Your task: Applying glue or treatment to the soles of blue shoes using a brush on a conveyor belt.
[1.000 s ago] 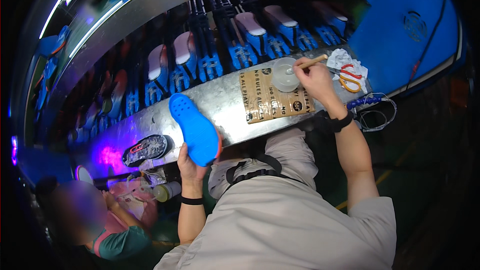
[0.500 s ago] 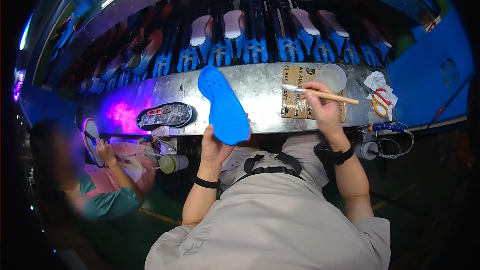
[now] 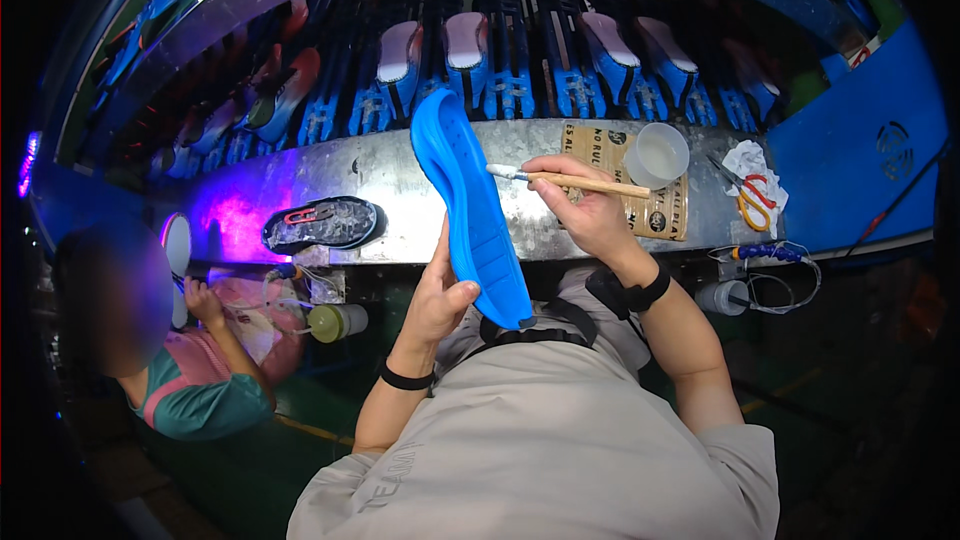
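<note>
My left hand (image 3: pixel 438 298) grips a blue shoe sole (image 3: pixel 465 205) near its lower end, thumb over the edge. The sole is tilted, so its hollow inner face and one side wall show. Between the fingers of my right hand (image 3: pixel 590 208) is a brush (image 3: pixel 590 184) with a wooden handle and whitish bristles. The bristle tip is at the sole's right edge; whether it touches I cannot tell. A translucent round tub (image 3: pixel 657 156) with pale contents stands on a piece of printed brown cardboard (image 3: pixel 665 223) beyond my right hand.
On the metal bench (image 3: pixel 400 155) lie a dark shoe-shaped piece (image 3: pixel 320 224) at left and, at right, scissors (image 3: pixel 752 202) by crumpled white paper (image 3: pixel 745 158). Shoe uppers on lasts (image 3: pixel 466 50) line the rack behind. A co-worker's hand (image 3: pixel 205 302) holds another sole at left.
My right hand has brought the brush left and down to the sole's edge. My left hand has turned the sole, tipping its side toward me, its lower end nearer my body.
</note>
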Tool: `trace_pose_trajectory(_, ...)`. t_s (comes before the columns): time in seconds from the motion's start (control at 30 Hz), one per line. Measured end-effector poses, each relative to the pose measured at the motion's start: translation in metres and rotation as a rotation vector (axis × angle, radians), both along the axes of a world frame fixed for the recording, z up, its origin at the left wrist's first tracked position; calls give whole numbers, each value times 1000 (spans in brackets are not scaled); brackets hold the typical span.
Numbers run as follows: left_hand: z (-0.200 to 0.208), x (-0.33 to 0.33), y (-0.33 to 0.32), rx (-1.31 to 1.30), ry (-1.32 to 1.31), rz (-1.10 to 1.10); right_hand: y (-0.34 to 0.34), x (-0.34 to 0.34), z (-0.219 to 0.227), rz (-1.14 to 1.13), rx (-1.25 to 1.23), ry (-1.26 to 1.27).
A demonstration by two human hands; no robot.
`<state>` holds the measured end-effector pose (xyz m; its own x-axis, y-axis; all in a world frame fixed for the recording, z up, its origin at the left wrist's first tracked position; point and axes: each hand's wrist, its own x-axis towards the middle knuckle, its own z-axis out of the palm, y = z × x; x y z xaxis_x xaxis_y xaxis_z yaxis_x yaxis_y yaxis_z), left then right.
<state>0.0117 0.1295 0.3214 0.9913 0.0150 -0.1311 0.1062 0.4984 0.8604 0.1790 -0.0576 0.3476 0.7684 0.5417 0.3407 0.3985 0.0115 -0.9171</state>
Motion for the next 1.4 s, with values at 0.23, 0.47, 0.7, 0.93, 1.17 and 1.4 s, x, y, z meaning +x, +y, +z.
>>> trace_pose_trajectory(0.23,7,1,0,30,-32,-23,5,-3,3,-73,-1,-216)
trace_pose_trajectory(0.47,13,0,-1,-35,-12,-40,-8,-22,7,-34,-72,-211)
trace_pose_trajectory(0.7,13,4,10,-16,-32,14,-16,-37,11,31,-68,-227)
trace_pose_trajectory(0.93,6,5,21,19,-81,46,-25,-48,20,126,-81,-178)
trace_pose_trajectory(1.17,11,10,23,24,-109,22,-30,-55,32,198,-97,-184)
trace_pose_trajectory(1.4,11,9,34,-36,-119,14,-45,-60,19,52,33,53)
